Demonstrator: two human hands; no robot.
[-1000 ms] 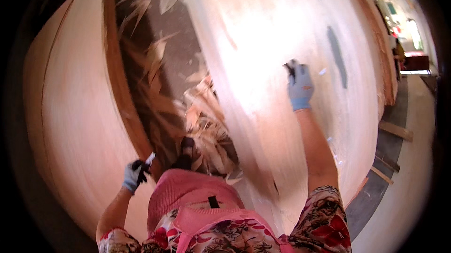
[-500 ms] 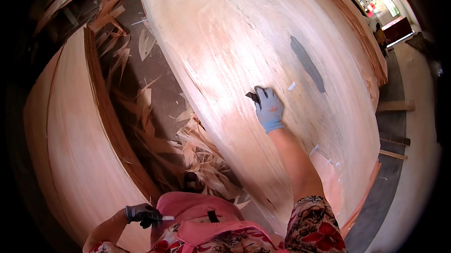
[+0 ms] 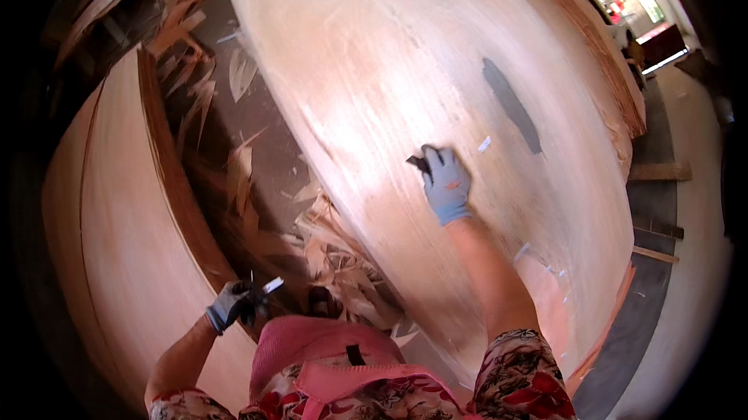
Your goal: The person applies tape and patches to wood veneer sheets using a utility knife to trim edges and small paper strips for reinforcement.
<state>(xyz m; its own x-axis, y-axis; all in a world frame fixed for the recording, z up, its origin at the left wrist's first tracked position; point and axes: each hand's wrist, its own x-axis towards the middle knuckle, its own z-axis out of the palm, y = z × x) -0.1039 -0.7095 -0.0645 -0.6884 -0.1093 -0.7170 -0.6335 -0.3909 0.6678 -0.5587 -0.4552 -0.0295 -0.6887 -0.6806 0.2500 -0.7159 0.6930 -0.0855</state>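
The wood sheet (image 3: 335, 54) looks smooth, faintly glossy (its grey patch (image 3: 512, 104) matt); the wood scraps (image 3: 339, 264) rough.

Near three o'clock, the gloved right hand (image 3: 449, 183) held a dark object (image 3: 418, 163) over a pale wood sheet (image 3: 366, 93); a grey patch (image 3: 512, 108) lay at two. At eight o'clock, the left hand (image 3: 227, 307) held a white strip (image 3: 273, 285).
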